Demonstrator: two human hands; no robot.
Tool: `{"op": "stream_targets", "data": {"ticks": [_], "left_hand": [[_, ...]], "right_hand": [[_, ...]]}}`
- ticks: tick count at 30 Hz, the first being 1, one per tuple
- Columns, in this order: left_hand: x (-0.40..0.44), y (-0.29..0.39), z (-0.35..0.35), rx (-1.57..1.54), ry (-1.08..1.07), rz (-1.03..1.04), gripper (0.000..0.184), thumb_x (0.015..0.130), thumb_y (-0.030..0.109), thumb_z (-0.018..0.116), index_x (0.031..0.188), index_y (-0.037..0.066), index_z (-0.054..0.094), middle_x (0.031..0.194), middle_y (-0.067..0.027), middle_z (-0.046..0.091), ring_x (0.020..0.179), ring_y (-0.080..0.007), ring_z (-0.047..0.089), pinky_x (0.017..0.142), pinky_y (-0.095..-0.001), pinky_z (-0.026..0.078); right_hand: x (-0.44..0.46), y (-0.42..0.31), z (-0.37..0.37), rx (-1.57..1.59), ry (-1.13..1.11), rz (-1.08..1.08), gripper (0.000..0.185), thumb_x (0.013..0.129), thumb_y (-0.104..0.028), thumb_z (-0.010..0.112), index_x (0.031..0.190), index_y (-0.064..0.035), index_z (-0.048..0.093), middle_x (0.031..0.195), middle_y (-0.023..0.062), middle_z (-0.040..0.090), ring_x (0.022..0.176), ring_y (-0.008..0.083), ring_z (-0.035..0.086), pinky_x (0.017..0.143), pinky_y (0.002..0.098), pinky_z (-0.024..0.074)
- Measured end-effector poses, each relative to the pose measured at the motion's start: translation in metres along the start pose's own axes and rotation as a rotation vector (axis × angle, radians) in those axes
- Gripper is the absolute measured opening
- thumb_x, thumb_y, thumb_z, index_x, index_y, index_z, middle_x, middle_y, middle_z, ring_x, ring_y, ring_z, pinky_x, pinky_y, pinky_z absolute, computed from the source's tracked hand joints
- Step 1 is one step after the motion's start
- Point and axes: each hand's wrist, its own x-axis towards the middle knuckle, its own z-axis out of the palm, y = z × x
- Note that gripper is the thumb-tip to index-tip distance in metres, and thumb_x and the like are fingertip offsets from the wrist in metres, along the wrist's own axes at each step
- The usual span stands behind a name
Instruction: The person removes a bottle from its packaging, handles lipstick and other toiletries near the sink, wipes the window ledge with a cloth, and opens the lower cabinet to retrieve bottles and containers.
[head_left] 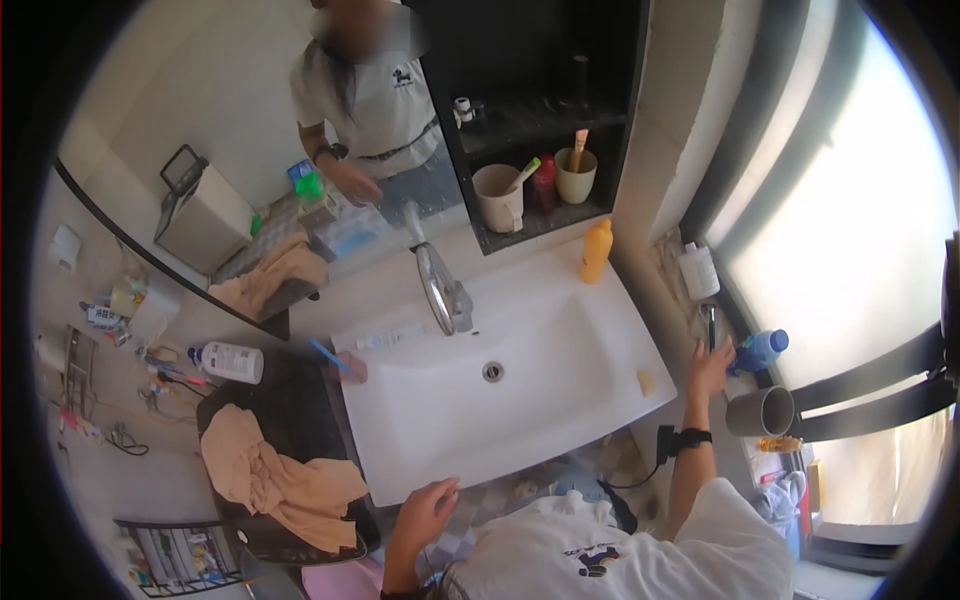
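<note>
On the window ledge at right, my right hand (pixel 708 370) has its fingers around the lower end of a slim dark tube with a silvery top (pixel 710 325). Its exact kind is too small to make out. Right beside those fingers lies a blue bottle (pixel 762 350), and a white bottle (pixel 698 272) is just beyond the tube. My left hand (pixel 428 510) hovers by the front edge of the white sink (pixel 430 440), fingers loosely bent and nothing visible in them. A chrome faucet (pixel 436 290) rises at the sink's back.
A yellow bottle (pixel 596 251) stands at the sink's back right corner. A grey cup (pixel 760 411) is on the ledge near my right wrist. Peach cloth (pixel 275 480) and a white pump bottle (pixel 230 362) lie at left. Cups (pixel 498 198) fill the dark shelf (pixel 545 130).
</note>
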Motion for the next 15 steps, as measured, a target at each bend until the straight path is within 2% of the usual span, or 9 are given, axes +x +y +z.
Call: {"op": "stream_targets", "data": {"ticks": [3,5,7,9,11,13,15], "left_hand": [[-0.001,-0.003,0.001,-0.011,0.016,0.019,0.029,0.092,0.014,0.064,0.118,0.003,0.064,0.104,-0.0158,0.071,0.096,-0.0331,0.068,0.084,-0.0392,0.053],[0.000,-0.002,-0.002,-0.002,0.005,0.023,0.028,0.092,0.014,0.064,0.118,0.003,0.064,0.104,-0.0156,0.071,0.095,-0.0333,0.068,0.084,-0.0392,0.053],[0.000,-0.002,-0.004,0.010,-0.014,0.030,0.028,0.092,0.014,0.064,0.118,0.003,0.064,0.104,-0.0154,0.071,0.095,-0.0336,0.068,0.084,-0.0393,0.053],[0.000,-0.004,-0.005,0.015,-0.007,0.046,0.028,0.092,0.014,0.064,0.118,0.003,0.064,0.104,-0.0151,0.072,0.095,-0.0335,0.069,0.084,-0.0390,0.053],[-0.003,-0.003,-0.009,0.030,0.021,0.049,0.027,0.092,0.014,0.064,0.118,0.003,0.064,0.104,-0.0153,0.072,0.096,-0.0334,0.069,0.085,-0.0389,0.053],[-0.008,0.001,-0.009,0.042,0.048,0.047,0.027,0.092,0.014,0.064,0.117,0.004,0.065,0.103,-0.0155,0.072,0.096,-0.0334,0.069,0.085,-0.0388,0.053],[-0.017,0.004,-0.007,0.033,0.072,-0.029,0.027,0.092,0.015,0.064,0.117,0.003,0.065,0.104,-0.0163,0.072,0.097,-0.0337,0.069,0.085,-0.0391,0.053]], "right_hand": [[-0.008,-0.044,-0.036,-0.016,0.037,-0.024,0.060,0.092,-0.033,0.065,0.142,-0.0095,0.044,0.140,0.0109,0.049,0.099,0.0322,0.068,0.076,0.0437,0.0559],[-0.001,-0.085,-0.063,0.322,0.025,-0.123,0.051,0.093,-0.024,0.063,0.140,-0.0097,0.048,0.137,0.0105,0.052,0.097,0.0294,0.069,0.074,0.0411,0.0558],[0.028,-0.124,-0.066,0.664,0.023,-0.380,0.038,0.094,-0.014,0.059,0.131,-0.0078,0.057,0.125,0.0107,0.060,0.092,0.0251,0.070,0.073,0.0366,0.0556],[0.046,-0.188,-0.115,0.834,-0.118,-0.685,0.029,0.094,-0.007,0.059,0.123,-0.0055,0.063,0.112,0.0108,0.066,0.092,0.0216,0.069,0.076,0.0326,0.0553],[0.056,-0.249,-0.150,0.981,-0.286,-0.799,0.028,0.093,-0.006,0.060,0.121,-0.0032,0.064,0.106,0.0117,0.067,0.097,0.0202,0.068,0.078,0.0300,0.0548],[0.068,-0.307,-0.160,1.117,-0.357,-0.920,0.037,0.092,-0.010,0.065,0.128,-0.0038,0.059,0.110,0.0143,0.066,0.102,0.0215,0.067,0.079,0.0321,0.0553],[0.080,-0.358,-0.152,1.073,-0.207,-0.988,0.052,0.089,-0.014,0.070,0.136,-0.0040,0.052,0.117,0.0186,0.064,0.104,0.0300,0.067,0.084,0.0383,0.0548]]}}
